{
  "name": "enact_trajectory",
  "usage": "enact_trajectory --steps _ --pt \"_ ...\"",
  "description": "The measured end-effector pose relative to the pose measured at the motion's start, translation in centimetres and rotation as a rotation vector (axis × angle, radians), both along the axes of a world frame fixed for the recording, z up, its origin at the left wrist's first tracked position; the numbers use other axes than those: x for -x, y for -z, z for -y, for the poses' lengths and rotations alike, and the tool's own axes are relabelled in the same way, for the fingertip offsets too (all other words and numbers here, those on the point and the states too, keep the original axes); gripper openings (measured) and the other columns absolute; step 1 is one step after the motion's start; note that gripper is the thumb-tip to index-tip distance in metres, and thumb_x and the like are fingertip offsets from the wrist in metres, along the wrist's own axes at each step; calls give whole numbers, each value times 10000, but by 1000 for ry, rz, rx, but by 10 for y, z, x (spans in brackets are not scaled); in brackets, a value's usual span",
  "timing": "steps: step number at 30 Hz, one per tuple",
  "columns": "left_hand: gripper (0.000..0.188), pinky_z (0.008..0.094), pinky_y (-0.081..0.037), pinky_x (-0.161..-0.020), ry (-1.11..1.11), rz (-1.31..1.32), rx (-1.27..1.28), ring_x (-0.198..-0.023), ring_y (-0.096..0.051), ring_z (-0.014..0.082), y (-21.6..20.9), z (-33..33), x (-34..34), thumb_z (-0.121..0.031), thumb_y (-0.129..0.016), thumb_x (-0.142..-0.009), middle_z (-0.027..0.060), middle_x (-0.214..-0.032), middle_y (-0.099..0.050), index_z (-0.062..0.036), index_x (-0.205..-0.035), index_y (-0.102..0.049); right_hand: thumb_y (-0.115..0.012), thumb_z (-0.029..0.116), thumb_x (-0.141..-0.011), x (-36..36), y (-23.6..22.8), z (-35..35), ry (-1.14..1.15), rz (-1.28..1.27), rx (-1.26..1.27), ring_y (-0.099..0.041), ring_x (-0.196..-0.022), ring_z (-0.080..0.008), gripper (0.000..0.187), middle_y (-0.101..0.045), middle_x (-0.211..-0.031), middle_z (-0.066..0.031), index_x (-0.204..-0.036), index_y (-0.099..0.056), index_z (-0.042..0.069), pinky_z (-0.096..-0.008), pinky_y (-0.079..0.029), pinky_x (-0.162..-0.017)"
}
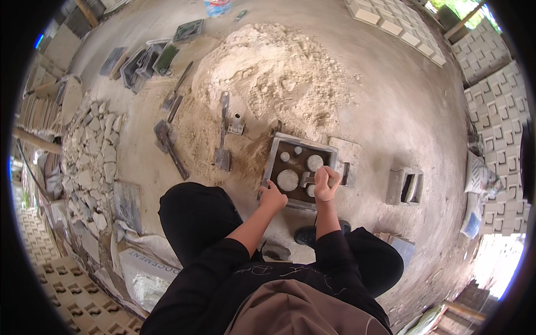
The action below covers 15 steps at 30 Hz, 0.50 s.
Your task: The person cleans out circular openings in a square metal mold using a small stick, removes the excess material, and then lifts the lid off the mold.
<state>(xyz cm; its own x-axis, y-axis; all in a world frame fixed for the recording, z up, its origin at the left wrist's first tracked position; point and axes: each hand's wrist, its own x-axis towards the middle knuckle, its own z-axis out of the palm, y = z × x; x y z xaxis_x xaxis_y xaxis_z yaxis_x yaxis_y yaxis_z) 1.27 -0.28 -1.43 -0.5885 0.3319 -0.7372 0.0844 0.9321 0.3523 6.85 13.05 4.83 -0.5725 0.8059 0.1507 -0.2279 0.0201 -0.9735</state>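
In front of my knees lies a square grey box mould (269, 168), filled with dark, sandy material. Pale round discs show in its surface, among them a large disc (287, 180) and another disc (315, 162) close to the far right corner. My left hand (272, 199) grips the frame at its near left corner, the fingers over the rim. Over the right part of the mould, my right hand (326, 185) is closed in a fist around a small flat-ended tool (307, 178); its exact kind is hidden by the fingers.
A sand heap (273, 67) rises beyond the mould. Left of it lie a trowel (223, 159), a hammer-like tool (165, 139) and dark plastic trays (139, 64). Rubble (92, 151) is at far left. A hollow block (404, 186) stands right; stacked blocks (499, 106) line the right side.
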Motion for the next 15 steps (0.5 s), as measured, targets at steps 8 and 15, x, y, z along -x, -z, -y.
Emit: enact_trajectory --steps 8,15 --pt "847 415 -426 -886 6 -20 -44 -1052 -493 449 1 7 -4 -298 -541 -754 409 -1288 -194 15 -1384 -69 -491 69 -824 -5 -9 10 159 171 -111 -336 -482 -37 271 -381 -495 22 -564 -449 6 -233 -235 -406" --pt "844 418 -411 -906 11 -27 -12 -1059 -485 459 -8 6 4 -306 -543 -748 427 -1277 -192 9 -1385 -87 -507 45 -855 2 19 5 146 -15 4 -390 -512 -48 54 -463 -609 5 -816 -494 9 -208 -299 -426"
